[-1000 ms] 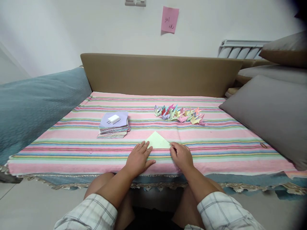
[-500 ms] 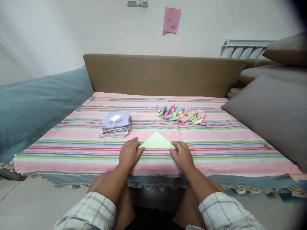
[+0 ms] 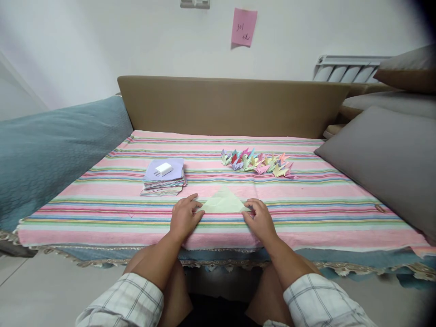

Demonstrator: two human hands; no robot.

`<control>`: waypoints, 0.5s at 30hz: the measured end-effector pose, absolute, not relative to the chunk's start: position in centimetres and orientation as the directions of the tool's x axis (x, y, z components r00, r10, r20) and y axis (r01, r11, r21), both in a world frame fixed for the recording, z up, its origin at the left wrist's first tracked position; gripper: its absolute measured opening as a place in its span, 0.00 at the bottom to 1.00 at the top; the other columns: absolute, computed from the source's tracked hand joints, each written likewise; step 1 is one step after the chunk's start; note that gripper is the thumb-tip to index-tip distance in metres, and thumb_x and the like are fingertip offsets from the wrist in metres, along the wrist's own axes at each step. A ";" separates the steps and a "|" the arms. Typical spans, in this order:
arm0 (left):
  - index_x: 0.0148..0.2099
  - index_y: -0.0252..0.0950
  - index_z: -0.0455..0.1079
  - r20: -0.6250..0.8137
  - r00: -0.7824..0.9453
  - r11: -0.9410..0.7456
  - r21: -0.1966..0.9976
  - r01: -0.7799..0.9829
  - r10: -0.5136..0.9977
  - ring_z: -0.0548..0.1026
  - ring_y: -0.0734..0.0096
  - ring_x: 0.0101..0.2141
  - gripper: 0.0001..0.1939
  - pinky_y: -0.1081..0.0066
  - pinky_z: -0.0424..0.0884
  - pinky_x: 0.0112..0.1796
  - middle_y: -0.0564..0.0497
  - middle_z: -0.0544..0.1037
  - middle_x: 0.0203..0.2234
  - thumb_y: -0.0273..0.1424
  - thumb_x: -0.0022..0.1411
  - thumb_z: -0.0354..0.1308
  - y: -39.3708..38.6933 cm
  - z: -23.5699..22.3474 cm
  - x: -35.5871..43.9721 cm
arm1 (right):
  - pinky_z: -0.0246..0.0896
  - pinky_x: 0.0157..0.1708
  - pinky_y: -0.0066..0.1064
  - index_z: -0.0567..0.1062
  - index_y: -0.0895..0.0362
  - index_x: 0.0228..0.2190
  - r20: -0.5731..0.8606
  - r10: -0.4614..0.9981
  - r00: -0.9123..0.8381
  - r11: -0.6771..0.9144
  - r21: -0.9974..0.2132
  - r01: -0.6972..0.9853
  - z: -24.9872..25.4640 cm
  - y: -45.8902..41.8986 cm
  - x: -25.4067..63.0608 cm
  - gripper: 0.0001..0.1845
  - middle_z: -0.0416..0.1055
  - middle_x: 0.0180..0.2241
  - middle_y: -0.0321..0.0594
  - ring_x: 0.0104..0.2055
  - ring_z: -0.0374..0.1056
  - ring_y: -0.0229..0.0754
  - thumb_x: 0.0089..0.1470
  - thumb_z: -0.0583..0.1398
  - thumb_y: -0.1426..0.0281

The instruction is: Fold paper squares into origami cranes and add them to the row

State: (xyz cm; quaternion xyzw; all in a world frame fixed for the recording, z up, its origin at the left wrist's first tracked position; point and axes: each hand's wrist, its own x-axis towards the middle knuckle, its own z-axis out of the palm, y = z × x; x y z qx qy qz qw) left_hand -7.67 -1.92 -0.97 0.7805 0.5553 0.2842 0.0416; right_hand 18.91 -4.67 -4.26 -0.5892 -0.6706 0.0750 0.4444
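Observation:
A pale green sheet of paper (image 3: 223, 203), folded into a triangle with its point away from me, is between my hands just above the striped cloth (image 3: 112, 231). My left hand (image 3: 185, 214) pinches its left corner between thumb and fingers. At the right corner, my right hand (image 3: 259, 219) grips the paper the same way. Faint creases show across the triangle. Beyond the paper and to the right stand several folded paper cranes (image 3: 255, 162) in mixed colours.
Left of the paper lies a stack of square coloured papers (image 3: 163, 184), with a white charger plug (image 3: 164, 169) on top. Grey cushions (image 3: 378, 159) lean at the right. A brown backrest (image 3: 231, 106) rises behind, and a blue armrest (image 3: 64, 145) bounds the left.
The paper triangle has tilted a little and shows creases where it looked flat and smooth before. Both hands have kept their hold on its corners and hardly moved.

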 end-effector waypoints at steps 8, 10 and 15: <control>0.28 0.39 0.72 0.463 0.207 -0.429 0.449 0.783 0.862 0.71 0.61 0.46 0.04 0.57 0.65 0.49 0.50 0.74 0.49 0.28 0.54 0.57 -2.0 -0.9 -7.5 | 0.58 0.43 0.39 0.70 0.54 0.25 0.527 0.850 0.012 0.364 -0.603 0.710 -3.7 -5.0 18.7 0.06 0.70 0.39 0.41 0.43 0.65 0.45 0.47 0.54 0.75; 0.29 0.39 0.72 0.482 0.203 -0.432 0.432 0.792 0.852 0.71 0.61 0.46 0.05 0.57 0.65 0.49 0.50 0.74 0.49 0.27 0.54 0.56 -1.9 -1.1 -7.5 | 0.57 0.44 0.39 0.70 0.54 0.24 0.530 0.848 0.006 0.361 -0.586 0.725 -3.7 -5.0 18.7 0.07 0.71 0.39 0.40 0.43 0.64 0.45 0.46 0.54 0.76; 0.31 0.40 0.75 0.491 0.210 -0.414 0.353 0.839 0.845 0.70 0.59 0.45 0.12 0.56 0.66 0.47 0.50 0.74 0.49 0.23 0.54 0.51 -1.6 -1.6 -7.6 | 0.56 0.46 0.41 0.72 0.54 0.24 0.521 0.852 0.057 0.312 -0.592 0.743 -4.1 -4.9 18.6 0.09 0.70 0.43 0.42 0.47 0.63 0.47 0.45 0.53 0.76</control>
